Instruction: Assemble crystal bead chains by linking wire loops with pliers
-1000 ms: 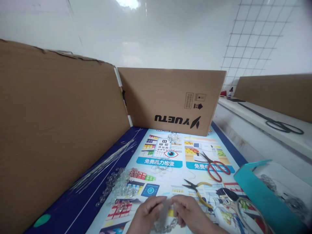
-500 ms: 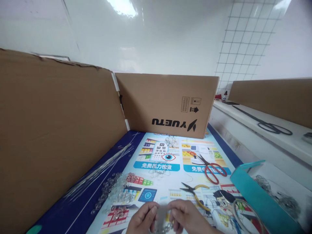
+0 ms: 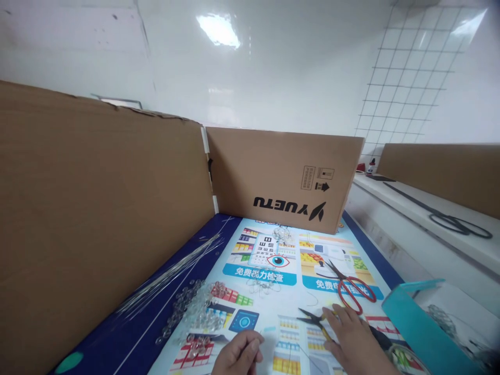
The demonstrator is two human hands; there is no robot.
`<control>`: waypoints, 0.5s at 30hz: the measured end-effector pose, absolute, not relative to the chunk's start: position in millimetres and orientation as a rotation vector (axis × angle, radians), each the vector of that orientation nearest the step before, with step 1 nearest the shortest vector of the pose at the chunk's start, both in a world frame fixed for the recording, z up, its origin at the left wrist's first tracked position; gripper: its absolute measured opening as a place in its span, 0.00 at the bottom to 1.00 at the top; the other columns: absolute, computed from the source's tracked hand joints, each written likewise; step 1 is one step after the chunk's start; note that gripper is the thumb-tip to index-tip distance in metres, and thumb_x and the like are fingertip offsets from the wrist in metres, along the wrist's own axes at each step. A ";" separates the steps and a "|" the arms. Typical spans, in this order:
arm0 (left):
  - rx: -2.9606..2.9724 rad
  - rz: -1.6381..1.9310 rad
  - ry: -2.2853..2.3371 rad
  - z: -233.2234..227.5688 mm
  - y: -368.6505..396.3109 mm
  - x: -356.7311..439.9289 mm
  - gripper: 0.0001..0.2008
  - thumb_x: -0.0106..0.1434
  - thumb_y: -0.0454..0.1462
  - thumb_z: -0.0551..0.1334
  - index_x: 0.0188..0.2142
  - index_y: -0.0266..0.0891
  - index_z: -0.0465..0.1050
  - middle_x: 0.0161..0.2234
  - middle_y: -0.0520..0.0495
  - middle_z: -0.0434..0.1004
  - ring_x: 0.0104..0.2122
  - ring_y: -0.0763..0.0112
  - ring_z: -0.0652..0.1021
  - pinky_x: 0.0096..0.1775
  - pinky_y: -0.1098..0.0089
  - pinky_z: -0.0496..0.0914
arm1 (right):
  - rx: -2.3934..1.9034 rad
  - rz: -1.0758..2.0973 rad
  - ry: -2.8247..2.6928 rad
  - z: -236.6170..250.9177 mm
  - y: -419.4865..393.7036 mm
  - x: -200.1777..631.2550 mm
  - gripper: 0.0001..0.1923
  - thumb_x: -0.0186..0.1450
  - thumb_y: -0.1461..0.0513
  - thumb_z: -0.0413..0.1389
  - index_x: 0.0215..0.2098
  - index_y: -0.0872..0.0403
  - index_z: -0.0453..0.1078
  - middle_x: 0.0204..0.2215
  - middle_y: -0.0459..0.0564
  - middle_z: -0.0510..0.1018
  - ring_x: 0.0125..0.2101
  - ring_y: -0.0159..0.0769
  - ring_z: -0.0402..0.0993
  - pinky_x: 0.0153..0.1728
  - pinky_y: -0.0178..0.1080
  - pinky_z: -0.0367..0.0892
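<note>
At the bottom of the view, my left hand (image 3: pixel 239 354) is closed in a pinch on a thin wire (image 3: pixel 261 332), of which only a short end shows by the fingertips. My right hand (image 3: pixel 349 333) lies over the yellow-handled pliers (image 3: pixel 313 317), thumb and fingers around the handles. The dark jaws point left and their tips are apart. Just beyond lie red-handled scissors (image 3: pixel 346 286). Left of my left hand is a spread of clear beads (image 3: pixel 199 315). A small cluster of wire and beads (image 3: pixel 263 285) rests farther back on the printed mat.
Long straight wires (image 3: pixel 172 273) lie along the left cardboard wall (image 3: pixel 97 208). Another cardboard panel (image 3: pixel 281 166) closes off the back. A teal box (image 3: pixel 425 323) with coiled wire stands at the right. Black scissors (image 3: pixel 461 225) lie on the white ledge (image 3: pixel 422 203).
My right hand has left my left hand and moved right onto the pliers. My left hand stays pinched near the same spot. The view has shifted slightly.
</note>
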State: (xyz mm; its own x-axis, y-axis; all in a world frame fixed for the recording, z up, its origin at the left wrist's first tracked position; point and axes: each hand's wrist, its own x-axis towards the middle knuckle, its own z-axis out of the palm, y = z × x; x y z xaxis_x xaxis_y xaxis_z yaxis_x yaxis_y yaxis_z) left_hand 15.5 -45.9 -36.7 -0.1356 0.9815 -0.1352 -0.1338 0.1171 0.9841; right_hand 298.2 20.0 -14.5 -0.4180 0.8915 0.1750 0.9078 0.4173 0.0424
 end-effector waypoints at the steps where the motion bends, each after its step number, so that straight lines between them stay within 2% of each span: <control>1: 0.955 1.278 1.270 -36.6 -45.9 15.7 0.26 0.47 0.58 0.62 0.28 0.36 0.73 0.19 0.51 0.70 0.13 0.78 0.65 0.18 0.75 0.57 | -1.582 -0.248 -2.564 -16.7 21.0 299.8 0.25 0.56 0.60 0.56 0.52 0.50 0.66 0.47 0.60 0.71 0.46 0.57 0.64 0.40 0.54 0.60; 6: 0.973 1.268 1.243 -34.9 -46.2 15.1 0.25 0.48 0.57 0.62 0.28 0.36 0.73 0.19 0.52 0.70 0.14 0.78 0.65 0.19 0.75 0.57 | -1.470 -0.390 -2.634 -5.5 19.4 289.4 0.20 0.55 0.63 0.54 0.47 0.51 0.68 0.35 0.56 0.72 0.37 0.51 0.66 0.39 0.52 0.58; 9: 0.973 1.262 1.237 -32.5 -46.6 14.5 0.25 0.48 0.57 0.62 0.28 0.36 0.73 0.19 0.52 0.70 0.14 0.78 0.66 0.19 0.76 0.58 | -1.519 -0.350 -2.640 1.1 17.8 282.7 0.13 0.54 0.67 0.52 0.38 0.56 0.71 0.32 0.56 0.70 0.35 0.49 0.66 0.36 0.48 0.60; 11: 0.960 1.263 1.222 -29.9 -47.1 14.4 0.24 0.49 0.56 0.62 0.28 0.36 0.73 0.20 0.52 0.70 0.15 0.78 0.66 0.20 0.76 0.58 | -1.519 -0.340 -2.646 0.2 18.0 281.4 0.11 0.55 0.69 0.50 0.35 0.57 0.70 0.31 0.56 0.70 0.35 0.48 0.66 0.35 0.47 0.60; 15: 0.908 1.244 1.202 -23.2 -48.7 14.9 0.22 0.49 0.54 0.64 0.28 0.36 0.73 0.20 0.53 0.70 0.15 0.78 0.67 0.20 0.75 0.58 | -1.419 -0.309 -2.586 -2.9 16.7 279.9 0.16 0.59 0.71 0.47 0.43 0.58 0.68 0.33 0.57 0.70 0.36 0.47 0.66 0.38 0.48 0.61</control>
State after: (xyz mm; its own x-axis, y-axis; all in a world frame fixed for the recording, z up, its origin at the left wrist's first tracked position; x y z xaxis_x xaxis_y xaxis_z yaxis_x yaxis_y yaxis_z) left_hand 14.9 -48.7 -23.2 -0.0769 0.9834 -0.1641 -0.1978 0.1462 0.9693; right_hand 279.9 16.7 -2.9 -0.5306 0.8096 0.2512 0.8459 0.5245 0.0965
